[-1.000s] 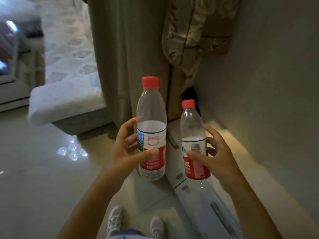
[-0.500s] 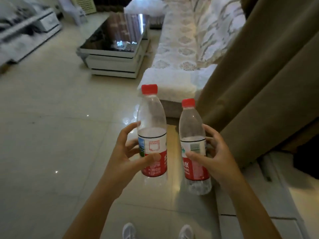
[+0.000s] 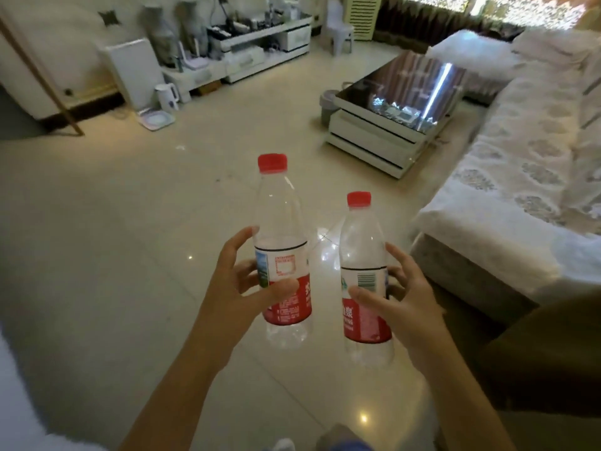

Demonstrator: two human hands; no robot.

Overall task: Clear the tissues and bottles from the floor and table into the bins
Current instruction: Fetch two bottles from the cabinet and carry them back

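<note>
We grip left bottle (image 3: 282, 252) in left hand (image 3: 242, 294) | right bottle (image 3: 365, 281) in right hand (image 3: 401, 299) | both upright, centre frame

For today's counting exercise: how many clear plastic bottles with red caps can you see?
2. One clear plastic bottle with a red cap in the left hand, the other in the right hand. More may lie out of view.

One head-worn view — looking forward and down, close over the hands (image 3: 325, 297), room beyond.

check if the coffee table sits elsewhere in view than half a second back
Yes: the coffee table now appears right of the bottles, but the camera turned; it probably never moved.
</note>
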